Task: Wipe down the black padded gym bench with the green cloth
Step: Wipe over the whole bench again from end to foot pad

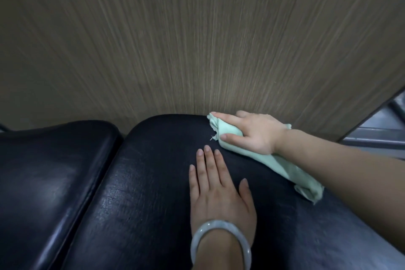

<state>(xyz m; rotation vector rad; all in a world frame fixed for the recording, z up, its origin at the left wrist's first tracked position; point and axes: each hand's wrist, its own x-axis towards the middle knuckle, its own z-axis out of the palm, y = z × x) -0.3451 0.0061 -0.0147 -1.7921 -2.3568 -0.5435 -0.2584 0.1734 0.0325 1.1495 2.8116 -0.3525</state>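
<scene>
While the left hand (215,190) lies flat with fingers straight on the black padded bench (140,193), the right hand (254,132) at two o'clock presses the green cloth (282,167), soft, light and limp, best bunched under the palm, fingers curled over its fold.

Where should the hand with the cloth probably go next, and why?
Probably toward the person: the right hand presses the green cloth at the bench pad's far edge by the wall, so the near padding remains. The left hand lies flat there.
</scene>
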